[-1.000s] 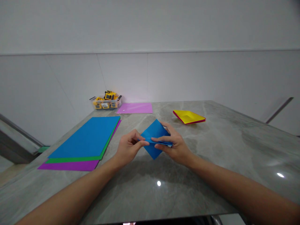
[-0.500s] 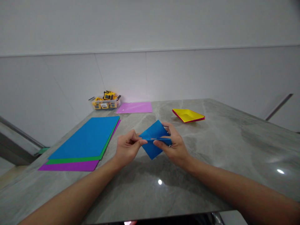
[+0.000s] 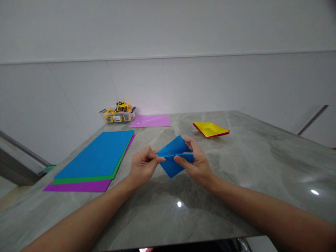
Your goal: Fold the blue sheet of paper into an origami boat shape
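A folded piece of blue paper [image 3: 173, 147] is held up over the table, one corner pointing up and another down, with a raised fold running across its middle. At its left corner, my left hand [image 3: 143, 164] pinches the paper between thumb and fingers. My right hand [image 3: 196, 162] grips the right side, its thumb on the near face under the fold and its fingers partly hidden behind the paper.
Blue, green and purple sheets [image 3: 97, 154] lie stacked at left. A clear bin [image 3: 119, 116] of yellow toy vehicles stands at the back beside a pink-purple sheet [image 3: 151, 120]. Folded yellow and red paper [image 3: 211, 129] rests at back right on the grey marbled table [image 3: 252, 168].
My right hand has shifted slightly to the right, its thumb sliding along the fold. The blue paper has tilted a little; my left hand keeps its pinch.
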Motion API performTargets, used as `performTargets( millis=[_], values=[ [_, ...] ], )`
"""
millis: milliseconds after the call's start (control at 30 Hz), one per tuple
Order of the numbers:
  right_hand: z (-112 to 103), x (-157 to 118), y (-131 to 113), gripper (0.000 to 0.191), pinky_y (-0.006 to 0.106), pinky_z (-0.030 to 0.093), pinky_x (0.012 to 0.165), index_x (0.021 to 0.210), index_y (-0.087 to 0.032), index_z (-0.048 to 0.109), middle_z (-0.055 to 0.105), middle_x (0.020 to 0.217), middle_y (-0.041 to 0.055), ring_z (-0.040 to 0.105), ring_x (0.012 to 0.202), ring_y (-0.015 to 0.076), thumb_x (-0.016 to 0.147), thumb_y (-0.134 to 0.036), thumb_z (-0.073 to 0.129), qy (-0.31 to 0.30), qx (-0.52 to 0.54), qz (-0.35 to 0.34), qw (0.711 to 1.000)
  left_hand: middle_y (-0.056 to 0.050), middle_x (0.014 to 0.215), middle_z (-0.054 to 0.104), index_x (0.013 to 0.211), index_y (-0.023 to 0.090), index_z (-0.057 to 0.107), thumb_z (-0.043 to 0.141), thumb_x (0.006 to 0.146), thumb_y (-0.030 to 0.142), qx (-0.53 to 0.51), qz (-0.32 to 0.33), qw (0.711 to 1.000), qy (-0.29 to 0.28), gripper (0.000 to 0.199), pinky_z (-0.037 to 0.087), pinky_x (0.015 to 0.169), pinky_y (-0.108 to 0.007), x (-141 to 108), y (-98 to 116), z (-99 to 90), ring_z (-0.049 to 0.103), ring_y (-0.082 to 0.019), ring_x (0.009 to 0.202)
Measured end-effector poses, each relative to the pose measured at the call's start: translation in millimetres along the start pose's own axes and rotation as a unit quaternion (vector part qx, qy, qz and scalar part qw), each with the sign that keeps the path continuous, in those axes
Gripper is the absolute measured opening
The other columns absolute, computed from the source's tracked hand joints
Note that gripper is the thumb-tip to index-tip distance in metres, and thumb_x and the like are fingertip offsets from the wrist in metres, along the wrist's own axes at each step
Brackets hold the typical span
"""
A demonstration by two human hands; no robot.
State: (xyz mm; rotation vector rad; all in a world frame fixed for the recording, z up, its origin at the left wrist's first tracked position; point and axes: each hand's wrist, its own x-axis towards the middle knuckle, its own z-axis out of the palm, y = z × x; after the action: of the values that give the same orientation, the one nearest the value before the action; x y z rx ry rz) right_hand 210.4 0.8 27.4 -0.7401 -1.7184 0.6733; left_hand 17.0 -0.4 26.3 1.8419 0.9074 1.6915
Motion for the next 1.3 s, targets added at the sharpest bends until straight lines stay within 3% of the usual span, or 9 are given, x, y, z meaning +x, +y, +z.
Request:
performTargets(
  millis=[100,167,267,533,667,833,933,1100,1300],
  values=[
    [0,0,-1,0.016,0.033,0.049,0.074,0.094,-0.022,0.060,0.059,0.101,0.0064,0.059,0.092,0.0212,0.086,-0.035,0.065,0.006,0.004,0.013,1.000,0.006,0.051,0.058,0.079,0.018,0.059,0.075,0.075,0.030,-0.032,-0.071,0.997,-0.019,0.021,0.043,0.048,-0.019,0,3,1.2,0.054,-0.010,0.047],
    [0,0,-1,0.023,0.033,0.049,0.074,0.101,-0.022,0.057,0.059,0.100,0.0061,0.058,0.090,0.0208,0.086,-0.037,0.065,0.014,0.013,0.029,0.999,0.005,0.058,0.066,0.102,0.018,0.063,0.072,0.077,0.031,-0.042,-0.123,0.990,-0.054,0.029,0.048,0.051,-0.021,0,4,1.8,0.060,-0.012,0.052],
    [0,-1,-1,0.031,0.033,0.049,0.072,0.106,-0.022,0.052,0.058,0.095,0.0046,0.058,0.084,0.0194,0.085,-0.040,0.065,0.019,0.029,0.052,0.998,0.002,0.068,0.073,0.106,0.018,0.071,0.071,0.078,0.030,-0.020,-0.134,0.988,-0.073,0.030,0.054,0.058,-0.023,0,3,1.7,0.065,-0.013,0.059],
    [0,0,-5,0.029,0.029,0.048,0.065,0.099,-0.020,0.051,0.055,0.085,0.0013,0.055,0.074,0.0157,0.085,-0.042,0.064,0.016,0.060,0.076,0.995,0.001,0.076,0.075,0.098,0.021,0.076,0.070,0.080,0.028,0.040,-0.062,0.996,-0.040,0.020,0.054,0.057,-0.021,-4,4,1.1,0.065,-0.012,0.059],
    [1,-1,-3,0.026,0.031,0.048,0.069,0.100,-0.021,0.054,0.056,0.087,0.0023,0.056,0.078,0.0170,0.085,-0.039,0.065,0.028,0.038,0.043,0.998,0.006,0.049,0.060,0.083,0.018,0.067,0.070,0.080,0.028,0.027,-0.062,0.998,-0.004,0.011,0.046,0.048,-0.018,-4,5,3.3,0.054,-0.009,0.046],
    [-3,0,1,0.026,0.037,0.048,0.080,0.066,-0.019,0.064,0.054,0.103,0.0067,0.056,0.091,0.0214,0.084,-0.037,0.066,0.007,-0.046,-0.032,0.998,0.006,0.048,0.055,0.063,0.017,0.055,0.078,0.071,0.027,0.039,-0.026,0.999,0.004,0.027,0.039,0.045,-0.019,0,2,1.9,0.050,-0.009,0.045],
    [-10,2,1,0.017,0.042,0.047,0.088,0.089,-0.023,0.075,0.051,0.116,0.0085,0.055,0.102,0.0254,0.080,-0.037,0.071,-0.024,-0.082,-0.062,0.994,0.004,0.050,0.055,0.058,0.018,0.051,0.074,0.075,0.025,0.039,0.025,0.998,-0.038,0.030,0.041,0.047,-0.020,1,1,-1.1,0.052,-0.010,0.047],
    [-19,6,-1,0.039,0.048,0.040,0.101,0.118,-0.029,0.067,0.031,0.146,0.0094,0.046,0.123,0.0309,0.081,-0.039,0.069,-0.102,-0.092,-0.079,0.987,0.003,0.049,0.057,0.057,0.018,0.048,0.070,0.077,0.017,0.116,0.131,0.981,-0.086,0.030,0.038,0.043,-0.018,2,6,-9.5,0.052,-0.009,0.043],
    [-18,6,2,0.040,0.041,0.048,0.084,0.119,-0.028,0.068,0.050,0.104,0.0076,0.053,0.094,0.0221,0.082,-0.042,0.069,-0.106,-0.103,-0.103,0.984,0.000,0.056,0.065,0.062,0.019,0.051,0.064,0.078,0.013,0.154,0.168,0.967,-0.114,0.022,0.041,0.044,-0.018,4,12,-14.9,0.060,-0.011,0.048]
  ],
)
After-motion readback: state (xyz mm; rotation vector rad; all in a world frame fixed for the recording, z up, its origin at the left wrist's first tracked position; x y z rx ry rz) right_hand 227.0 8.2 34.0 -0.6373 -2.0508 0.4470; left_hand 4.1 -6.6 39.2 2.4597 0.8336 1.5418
